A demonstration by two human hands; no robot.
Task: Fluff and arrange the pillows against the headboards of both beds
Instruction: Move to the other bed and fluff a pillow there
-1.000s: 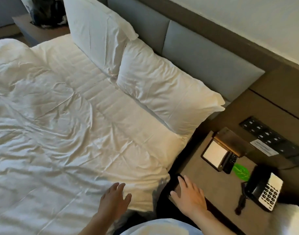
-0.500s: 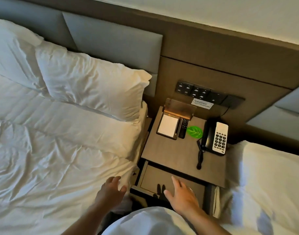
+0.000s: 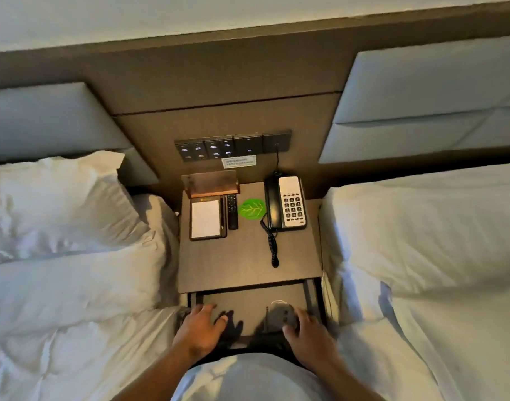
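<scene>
Left bed's pillow (image 3: 57,198) sits up vs its headboard (image 3: 45,123), looks done; right bed (image 3: 435,241) shows no pillow at its headboard (image 3: 430,91), so that's left; my left hand (image 3: 200,328) & right hand (image 3: 308,332) spread open, empty, over nightstand's pulled-out drawer (image 3: 248,306).

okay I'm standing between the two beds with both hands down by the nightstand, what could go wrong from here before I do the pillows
The drawer hangs open under your left hand and right hand; leaning toward either bed you might bump it. The phone cord trails across the nightstand, so a swung pillow could snag it, or sweep off the remote.
</scene>
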